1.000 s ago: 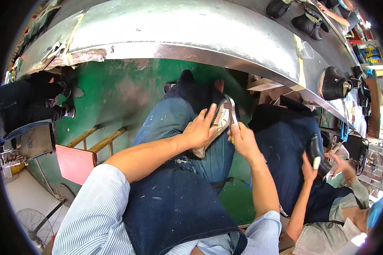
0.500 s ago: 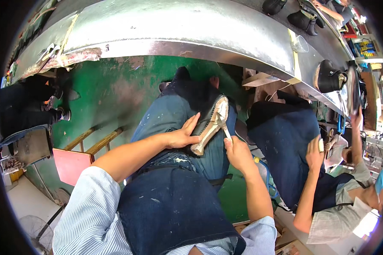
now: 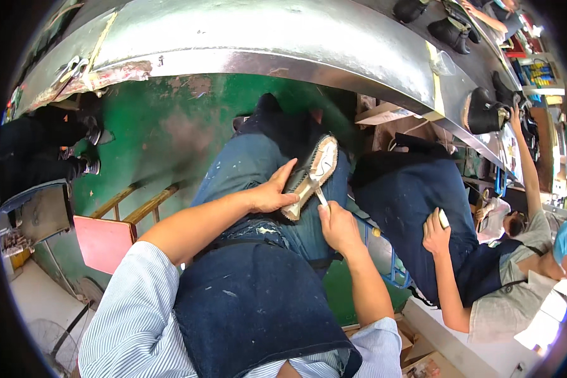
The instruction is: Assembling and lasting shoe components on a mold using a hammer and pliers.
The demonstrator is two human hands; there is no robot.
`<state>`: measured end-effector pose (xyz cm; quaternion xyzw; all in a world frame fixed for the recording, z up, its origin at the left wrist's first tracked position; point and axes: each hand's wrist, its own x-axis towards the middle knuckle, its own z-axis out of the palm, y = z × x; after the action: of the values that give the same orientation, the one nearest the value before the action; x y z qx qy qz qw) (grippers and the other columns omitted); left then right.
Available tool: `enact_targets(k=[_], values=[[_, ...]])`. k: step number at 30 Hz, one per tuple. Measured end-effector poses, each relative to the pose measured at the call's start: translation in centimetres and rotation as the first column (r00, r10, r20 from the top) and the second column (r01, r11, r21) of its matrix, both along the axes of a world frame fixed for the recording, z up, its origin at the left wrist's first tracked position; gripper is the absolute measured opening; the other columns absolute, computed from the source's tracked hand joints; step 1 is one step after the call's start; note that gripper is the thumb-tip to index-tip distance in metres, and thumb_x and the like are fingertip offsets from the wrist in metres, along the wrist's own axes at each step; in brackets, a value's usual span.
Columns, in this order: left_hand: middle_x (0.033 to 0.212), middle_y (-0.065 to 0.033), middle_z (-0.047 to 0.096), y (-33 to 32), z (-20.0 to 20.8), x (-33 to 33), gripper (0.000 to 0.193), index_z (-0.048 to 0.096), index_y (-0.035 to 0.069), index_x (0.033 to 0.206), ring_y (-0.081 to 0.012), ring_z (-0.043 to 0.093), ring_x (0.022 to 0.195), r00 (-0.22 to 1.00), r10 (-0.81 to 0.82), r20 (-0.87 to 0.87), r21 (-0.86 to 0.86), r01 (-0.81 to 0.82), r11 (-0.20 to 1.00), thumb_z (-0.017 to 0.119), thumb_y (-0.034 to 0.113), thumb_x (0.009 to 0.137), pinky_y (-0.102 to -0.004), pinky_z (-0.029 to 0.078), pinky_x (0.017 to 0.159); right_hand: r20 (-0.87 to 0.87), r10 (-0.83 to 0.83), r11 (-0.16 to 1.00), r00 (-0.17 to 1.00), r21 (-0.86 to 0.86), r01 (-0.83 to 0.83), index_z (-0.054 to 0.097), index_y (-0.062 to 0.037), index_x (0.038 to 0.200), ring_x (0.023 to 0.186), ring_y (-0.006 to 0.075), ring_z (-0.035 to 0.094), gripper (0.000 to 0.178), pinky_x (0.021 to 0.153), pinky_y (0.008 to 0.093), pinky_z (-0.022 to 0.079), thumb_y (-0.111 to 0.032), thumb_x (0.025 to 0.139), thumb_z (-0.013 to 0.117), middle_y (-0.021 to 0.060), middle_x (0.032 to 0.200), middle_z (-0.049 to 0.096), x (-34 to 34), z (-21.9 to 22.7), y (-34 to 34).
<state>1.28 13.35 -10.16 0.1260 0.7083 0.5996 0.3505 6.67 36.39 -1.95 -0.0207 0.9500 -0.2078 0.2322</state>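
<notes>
A dark shoe [image 3: 324,157] lies bottom up across my lap, its pale underside edged with a jagged rim and a white patch with a dark curved line at the toe end. My left hand [image 3: 274,194] grips its near, heel half from the left side, thumb on the underside. In my right hand [image 3: 340,228] is a slim tool [image 3: 320,194] with a pale handle; its tip meets the middle of the underside. Whether that tip is a brush or a blade I cannot tell. My dark apron [image 3: 252,296] and jeans lie beneath.
A long metal bench [image 3: 233,61] curves across the far side, with black boots [image 3: 485,112] at its right and scissors [image 3: 70,69] at its left. A pink-topped stool [image 3: 104,242] stands to my left. Close on my right sits a co-worker [image 3: 485,277].
The tool's tip has moved from the toe half toward the middle, and my right hand has come nearer and left. A dark line now shows on the white patch. The co-worker's arm reaches toward the bench.
</notes>
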Motion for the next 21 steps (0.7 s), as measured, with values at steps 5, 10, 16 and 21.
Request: enact_targets(k=[5, 10, 16, 21], values=[[0.125, -0.0287, 0.052, 2.8, -0.9, -4.6, 0.086, 0.032, -0.008, 0.134, -0.035, 0.052, 0.12, 0.989, 0.143, -0.038, -0.218, -0.148, 0.965, 0.067, 0.052, 0.083, -0.0396, 0.041, 0.102, 0.179, -0.464, 0.698, 0.868, -0.529, 0.482, 0.059, 0.0022, 0.094, 0.066, 0.0227, 0.067, 0.038, 0.064, 0.035, 0.052, -0.031, 0.102, 0.044, 0.0143, 0.078, 0.067, 2.6, -2.3, 1.4], [0.116, -0.0269, 0.06, 2.9, 2.4, -6.9, 0.074, 0.045, -0.011, 0.125, -0.0276, 0.06, 0.108, 0.969, 0.224, 0.099, -0.073, -0.218, 0.973, 0.06, 0.053, 0.089, -0.0369, 0.047, 0.091, 0.243, -0.423, 0.835, 0.873, -0.27, 0.479, 0.06, 0.0001, 0.093, 0.066, 0.0273, 0.066, 0.035, 0.064, 0.0375, 0.052, -0.033, 0.098, 0.051, 0.0137, 0.077, 0.066, 6.4, 1.4, 2.3], [0.129, -0.0149, 0.06, -0.9, 6.9, -3.7, 0.061, 0.052, 0.004, 0.134, -0.0252, 0.06, 0.116, 0.604, 0.0, 0.797, 0.474, -0.625, 0.621, 0.049, 0.053, 0.097, -0.0424, 0.048, 0.099, -0.279, -0.049, 0.99, 0.959, -0.142, 0.009, 0.056, 0.0013, 0.122, 0.108, 0.0403, 0.057, 0.039, 0.094, 0.0452, 0.046, -0.021, 0.09, 0.059, 0.0214, 0.117, 0.061, 7.3, 3.7, 0.2], [0.117, -0.0113, 0.062, 0.5, 5.0, -2.9, 0.052, 0.047, 0.008, 0.131, -0.0217, 0.064, 0.103, 0.669, -0.032, 0.743, 0.539, -0.569, 0.621, 0.053, 0.047, 0.097, -0.0405, 0.055, 0.087, -0.321, -0.288, 0.869, 0.902, -0.484, 0.105, 0.042, -0.0017, 0.14, 0.13, 0.0393, 0.044, 0.055, 0.105, 0.0416, 0.038, -0.018, 0.091, 0.059, 0.0232, 0.142, 0.043, 2.3, 0.0, -2.2]])
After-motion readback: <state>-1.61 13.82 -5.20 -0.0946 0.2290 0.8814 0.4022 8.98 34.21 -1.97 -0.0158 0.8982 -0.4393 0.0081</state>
